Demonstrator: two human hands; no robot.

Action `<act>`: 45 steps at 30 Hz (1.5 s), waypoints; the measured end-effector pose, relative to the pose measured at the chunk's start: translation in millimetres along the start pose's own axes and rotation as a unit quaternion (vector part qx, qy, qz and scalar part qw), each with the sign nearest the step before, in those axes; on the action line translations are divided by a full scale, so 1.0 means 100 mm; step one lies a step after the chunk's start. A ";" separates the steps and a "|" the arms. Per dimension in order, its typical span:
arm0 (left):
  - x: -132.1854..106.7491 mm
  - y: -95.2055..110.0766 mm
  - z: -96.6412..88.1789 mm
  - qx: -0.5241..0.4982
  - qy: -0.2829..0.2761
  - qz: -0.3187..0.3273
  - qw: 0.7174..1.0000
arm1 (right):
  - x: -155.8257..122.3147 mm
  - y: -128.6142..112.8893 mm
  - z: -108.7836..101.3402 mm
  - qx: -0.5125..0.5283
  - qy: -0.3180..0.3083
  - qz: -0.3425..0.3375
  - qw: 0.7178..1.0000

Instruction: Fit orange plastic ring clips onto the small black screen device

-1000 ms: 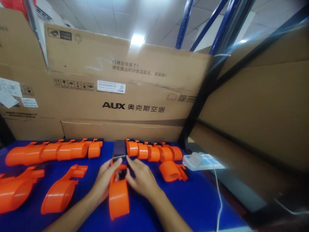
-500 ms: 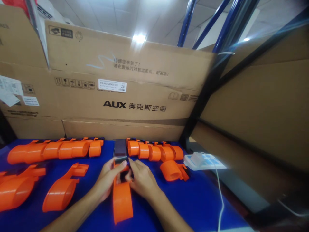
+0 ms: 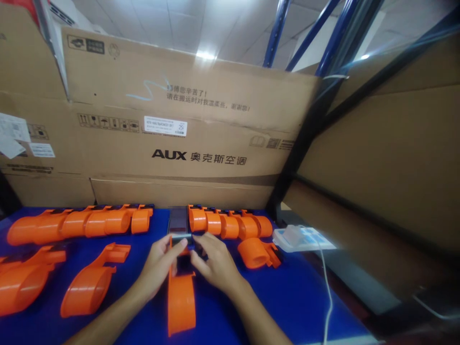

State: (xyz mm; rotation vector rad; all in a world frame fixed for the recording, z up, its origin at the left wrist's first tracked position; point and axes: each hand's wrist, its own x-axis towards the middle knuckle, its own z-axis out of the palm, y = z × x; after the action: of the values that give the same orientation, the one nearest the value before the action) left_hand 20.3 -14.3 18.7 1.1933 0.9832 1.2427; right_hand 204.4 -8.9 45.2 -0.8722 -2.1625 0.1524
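My left hand is closed round the upper part of an orange tape dispenser, its thumb pressed on the dark strip at the head. The dispenser's wide ring hangs toward me. My right hand is at the right side of the same head, thumb and forefinger bent about a small dark blue part; its other fingers are partly hidden. Just beyond the hands a dark rectangular block lies on the blue tabletop. To the left lies a loose orange dispenser without a visible dark strip.
Orange dispensers line the back left and back right. More lie at the left edge and the right. A white power strip with a cable stands right. Cardboard walls the back beside a dark rack post.
My right thumb and fingers have shifted at the dispenser's head, with a wider gap between thumb and forefinger. My left hand keeps its hold. The head's dark strip now catches more light.
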 end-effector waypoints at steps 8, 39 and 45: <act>0.01 0.12 -0.05 -0.064 -0.019 -0.030 0.997 | 0.03 0.07 -0.16 0.053 0.115 0.147 0.981; 0.01 0.00 -0.03 0.004 0.004 -0.027 1.000 | 0.06 -0.06 -0.12 0.102 -0.023 0.060 0.993; 0.07 0.14 -0.14 -0.055 0.062 -0.028 0.996 | 0.07 0.00 -0.13 0.053 0.011 0.111 0.992</act>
State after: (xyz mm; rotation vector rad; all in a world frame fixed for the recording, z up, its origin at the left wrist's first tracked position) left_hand 5.5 -6.4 31.0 1.0072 1.0189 1.3216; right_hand 210.4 -6.7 58.4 -1.0459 -2.0135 0.3649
